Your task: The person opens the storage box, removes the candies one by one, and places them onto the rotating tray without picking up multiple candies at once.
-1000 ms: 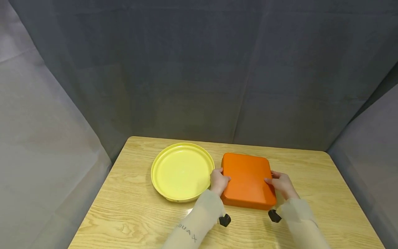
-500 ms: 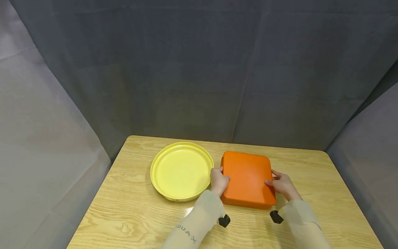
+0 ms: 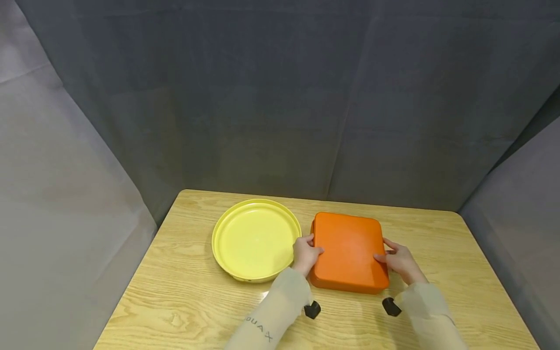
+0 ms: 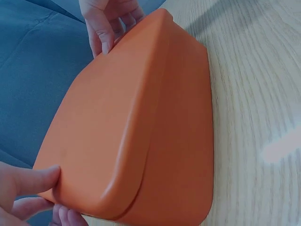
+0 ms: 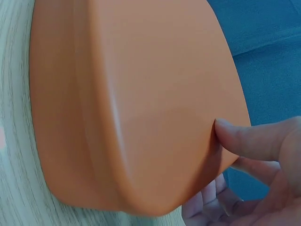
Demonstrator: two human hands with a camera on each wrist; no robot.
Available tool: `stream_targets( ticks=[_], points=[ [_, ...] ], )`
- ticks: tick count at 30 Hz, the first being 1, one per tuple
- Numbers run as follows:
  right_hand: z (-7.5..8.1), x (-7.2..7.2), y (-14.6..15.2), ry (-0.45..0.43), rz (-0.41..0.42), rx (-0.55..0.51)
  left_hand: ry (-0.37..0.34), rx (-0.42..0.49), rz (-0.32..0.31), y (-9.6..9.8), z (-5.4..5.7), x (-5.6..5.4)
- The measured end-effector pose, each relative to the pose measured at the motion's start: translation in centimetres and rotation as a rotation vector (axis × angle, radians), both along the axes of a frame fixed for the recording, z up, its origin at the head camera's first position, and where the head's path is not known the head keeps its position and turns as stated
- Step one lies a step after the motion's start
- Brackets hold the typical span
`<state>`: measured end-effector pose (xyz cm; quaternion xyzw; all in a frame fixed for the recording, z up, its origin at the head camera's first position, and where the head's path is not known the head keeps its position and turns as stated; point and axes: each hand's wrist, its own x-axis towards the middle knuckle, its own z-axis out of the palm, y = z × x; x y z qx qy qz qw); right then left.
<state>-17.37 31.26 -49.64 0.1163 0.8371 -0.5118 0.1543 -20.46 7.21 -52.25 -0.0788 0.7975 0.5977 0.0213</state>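
Observation:
An orange square box with rounded corners stands on the table, covered by its orange lid (image 3: 348,250). A seam between the lid and the box's side wall (image 4: 181,136) shows in the left wrist view. My left hand (image 3: 306,255) holds the lid's left edge, thumb on top and fingers at the side. At the opposite edge, my right hand (image 3: 401,262) grips the lid in the same way, and its thumb (image 5: 249,139) presses the top in the right wrist view. The box's inside is hidden.
Left of the box, close to my left hand, lies a round yellow tray (image 3: 257,240) with a raised rim. Both rest on a wooden table (image 3: 166,291). A dark grey curtain (image 3: 271,107) hangs behind it, with pale fabric at both sides.
My left hand and forearm have shifted slightly left, and my right wrist slightly right. Both hands stay on the lid, and the box and yellow tray keep their places.

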Motion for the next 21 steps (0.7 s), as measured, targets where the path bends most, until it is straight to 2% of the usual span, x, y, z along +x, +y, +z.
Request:
stream_targets(
  ticks=[5, 12, 21],
  points=[
    [0.2, 0.1, 0.3, 0.019, 0.004, -0.030, -0.027, 0.058, 0.008, 0.0, -0.1, -0.2],
    [1.5, 0.4, 0.4, 0.028, 0.021, 0.020, -0.057, 0.100, 0.000, 0.2, 0.4, -0.1],
    [1.5, 0.6, 1.7, 0.045, 0.030, 0.032, -0.099, 0.111, -0.062, 0.8, 0.9, 0.3]
  ],
)
